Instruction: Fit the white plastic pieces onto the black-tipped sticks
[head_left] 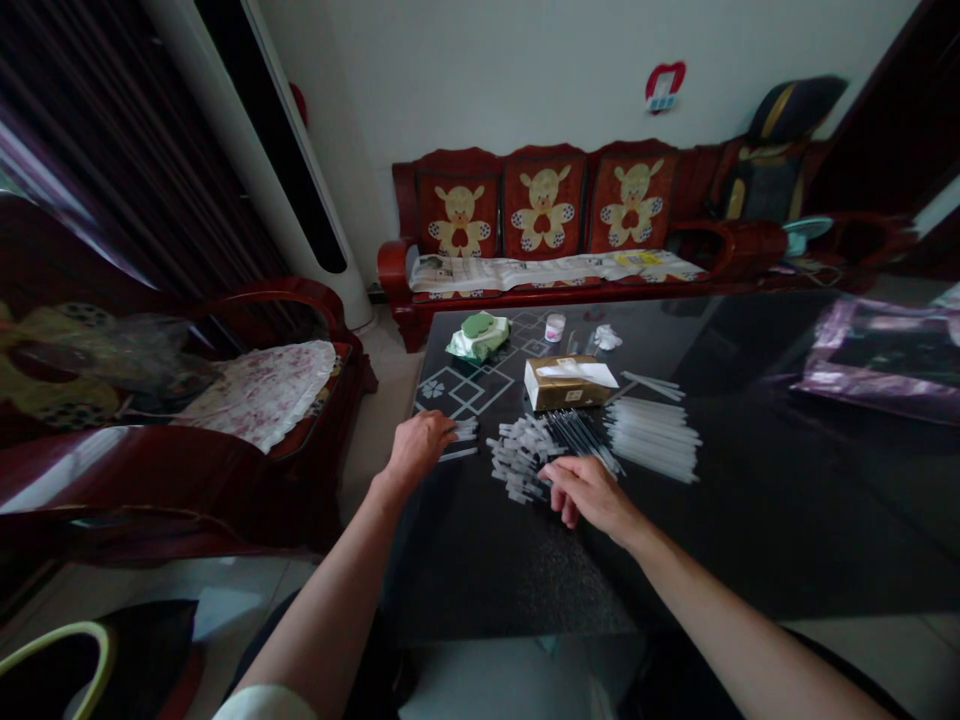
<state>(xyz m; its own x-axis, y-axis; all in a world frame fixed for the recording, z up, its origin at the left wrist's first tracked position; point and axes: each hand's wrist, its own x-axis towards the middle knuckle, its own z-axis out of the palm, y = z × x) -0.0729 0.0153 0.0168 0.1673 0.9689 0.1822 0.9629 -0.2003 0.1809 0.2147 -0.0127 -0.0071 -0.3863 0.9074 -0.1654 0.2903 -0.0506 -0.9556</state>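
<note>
My left hand (422,446) is at the table's left side, fingers closed together beside a few slim pale sticks (466,430). Whatever lies in its fingertips is hidden. My right hand (592,494) bends its fingers in a pinch at the right edge of a heap of short whitish pieces (516,452); what it grips is too small to tell. Just behind that hand lie several thin, dark, shiny rods (581,436). To their right is a row of long, translucent white tubes (651,438), with a few more tubes (652,385) farther back.
A gold tissue box (568,388) stands behind the heap. Farther back are a green wipes pack (478,338), a small white cup-like container (555,328) and a crumpled tissue (607,338). A purple-edged plastic bag (885,350) lies right on the black table (757,520).
</note>
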